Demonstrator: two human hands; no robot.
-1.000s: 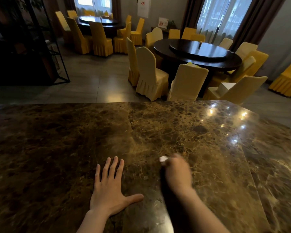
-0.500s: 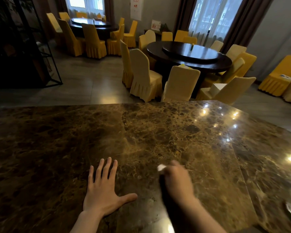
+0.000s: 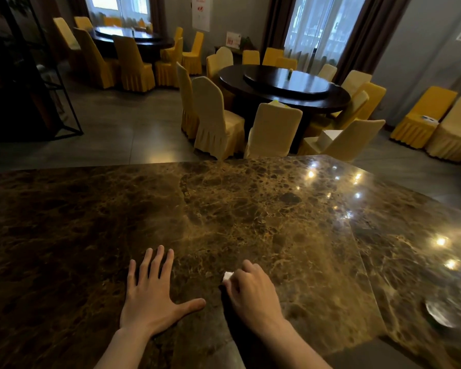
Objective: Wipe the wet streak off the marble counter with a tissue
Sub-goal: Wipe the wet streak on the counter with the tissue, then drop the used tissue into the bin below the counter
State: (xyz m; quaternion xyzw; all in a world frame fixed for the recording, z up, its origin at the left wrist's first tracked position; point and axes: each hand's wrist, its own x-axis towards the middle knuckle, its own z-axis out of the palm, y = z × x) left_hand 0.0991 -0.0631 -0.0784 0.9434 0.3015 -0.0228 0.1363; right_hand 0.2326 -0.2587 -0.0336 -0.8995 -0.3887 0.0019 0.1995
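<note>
The brown marble counter (image 3: 250,209) fills the lower half of the view. My right hand (image 3: 253,294) presses down on it near the front edge, curled over a small white tissue (image 3: 227,276) whose corner pokes out past my knuckles on the left. My left hand (image 3: 152,291) lies flat on the marble just left of it, palm down, fingers spread, holding nothing. A faint paler smear runs across the marble beyond my hands; I cannot make out a clear wet streak.
A round glass object (image 3: 439,312) rests on the counter at the right edge. Beyond the counter's far edge stand cloth-covered chairs (image 3: 216,118) around a dark round table (image 3: 285,83). A black metal shelf frame (image 3: 37,83) stands at the left.
My right hand with the tissue has slid a little left and back toward me, closer to my left thumb. The left hand stays flat. My head has turned slightly right.
</note>
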